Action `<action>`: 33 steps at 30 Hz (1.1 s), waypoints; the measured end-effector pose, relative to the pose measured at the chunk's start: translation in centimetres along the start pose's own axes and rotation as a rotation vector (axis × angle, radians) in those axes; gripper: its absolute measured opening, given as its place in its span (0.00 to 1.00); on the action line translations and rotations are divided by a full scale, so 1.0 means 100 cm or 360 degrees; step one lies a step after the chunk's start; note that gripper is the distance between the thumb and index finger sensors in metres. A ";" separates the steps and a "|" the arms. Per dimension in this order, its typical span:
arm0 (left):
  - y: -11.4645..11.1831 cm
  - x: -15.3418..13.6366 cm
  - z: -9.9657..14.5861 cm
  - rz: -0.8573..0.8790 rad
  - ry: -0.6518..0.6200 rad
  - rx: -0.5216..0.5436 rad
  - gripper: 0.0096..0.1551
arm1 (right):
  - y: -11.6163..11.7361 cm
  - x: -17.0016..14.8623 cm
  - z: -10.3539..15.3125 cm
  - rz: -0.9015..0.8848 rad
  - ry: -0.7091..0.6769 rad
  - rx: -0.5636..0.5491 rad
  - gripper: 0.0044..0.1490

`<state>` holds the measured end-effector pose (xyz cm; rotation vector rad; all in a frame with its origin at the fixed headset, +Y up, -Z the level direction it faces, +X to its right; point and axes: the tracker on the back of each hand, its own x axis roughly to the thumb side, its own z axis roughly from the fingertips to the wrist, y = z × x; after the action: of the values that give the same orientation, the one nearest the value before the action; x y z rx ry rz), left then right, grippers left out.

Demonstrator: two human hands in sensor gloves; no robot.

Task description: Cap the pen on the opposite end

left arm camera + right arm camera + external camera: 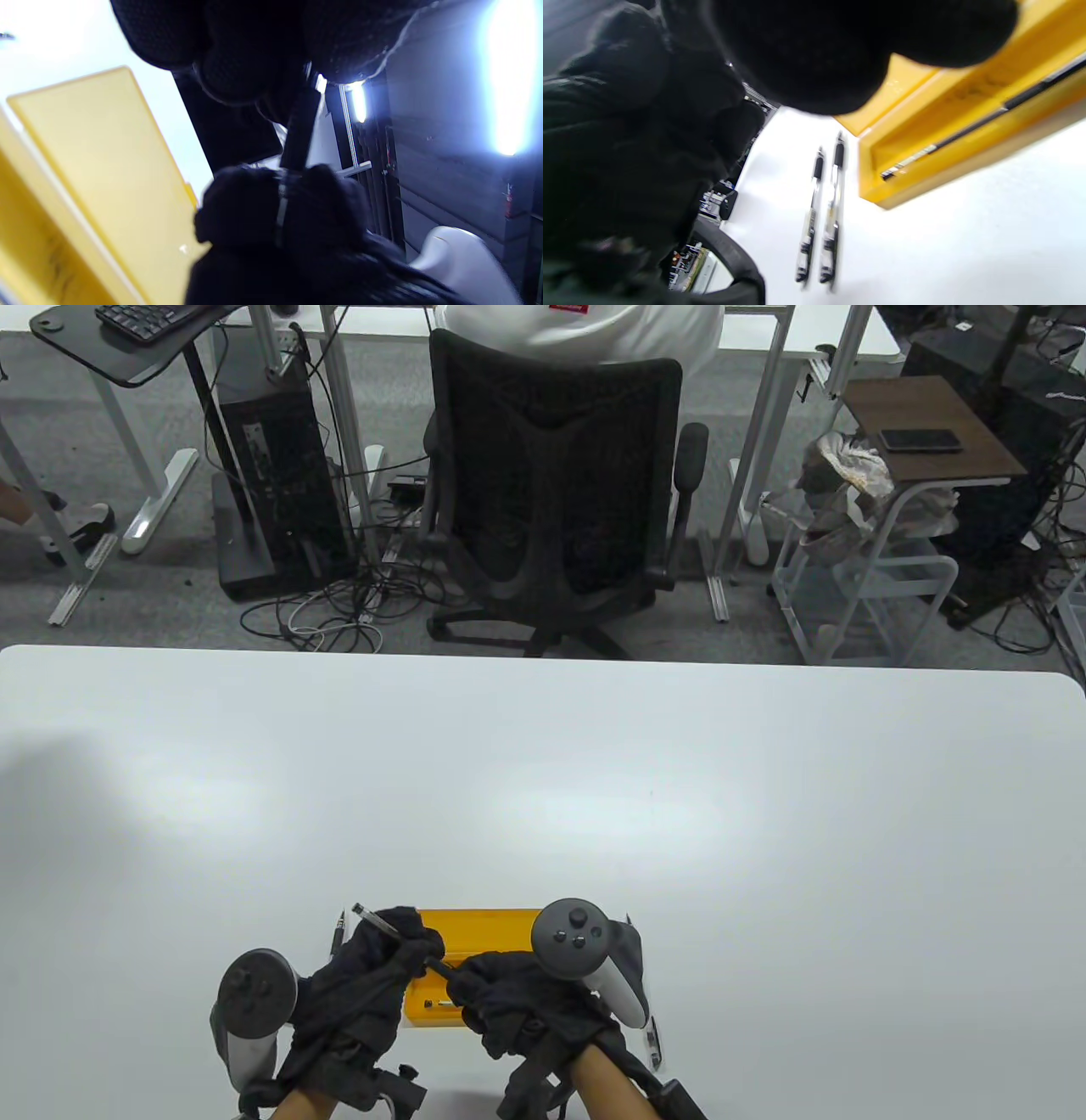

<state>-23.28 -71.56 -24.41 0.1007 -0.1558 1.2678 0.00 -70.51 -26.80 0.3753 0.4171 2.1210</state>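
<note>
A dark pen (386,931) slants over the open yellow box (479,929) near the table's front edge. My left hand (405,948) grips its barrel, and the pen's light end pokes out to the upper left. My right hand (465,980) pinches the other end, where a cap with a silvery clip (281,212) shows between its fingers in the left wrist view. There the dark barrel (299,131) runs between the two hands. I cannot tell whether the cap is fully seated.
Another pen (967,131) lies inside the yellow box (925,178), also seen in the table view (441,1003). Two pens (823,212) lie side by side on the table next to the box. More pens lie to the right (652,1042). An office chair (556,500) stands beyond the table.
</note>
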 end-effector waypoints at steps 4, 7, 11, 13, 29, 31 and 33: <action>0.051 -0.008 -0.003 -0.0045 0.0045 0.0457 0.29 | -0.018 -0.005 0.009 0.0350 0.0064 -0.0138 0.29; 0.068 -0.018 0.003 -0.0110 -0.0009 0.0431 0.29 | -0.042 -0.019 0.009 0.0118 0.0145 -0.0313 0.29; 0.057 -0.006 0.001 -0.0368 -0.0145 0.0295 0.30 | -0.047 -0.026 0.015 0.0133 0.0169 -0.0467 0.30; 0.048 0.000 0.000 -0.0445 -0.0202 0.0183 0.30 | -0.046 -0.027 0.015 0.0166 0.0176 -0.0488 0.29; 0.000 0.026 0.006 -0.1432 -0.0618 -0.0195 0.25 | -0.039 -0.022 0.014 0.0128 0.0028 -0.0403 0.28; -0.002 0.026 0.008 -0.1437 -0.0627 -0.0210 0.25 | -0.038 -0.020 0.014 0.0121 -0.0009 -0.0388 0.28; -0.004 0.027 0.008 -0.1437 -0.0632 -0.0223 0.25 | -0.036 -0.018 0.014 0.0094 -0.0031 -0.0387 0.28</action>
<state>-22.17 -69.30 -23.17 0.2678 -0.4799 0.3225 4.15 -69.91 -27.24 0.2695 0.1351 2.1928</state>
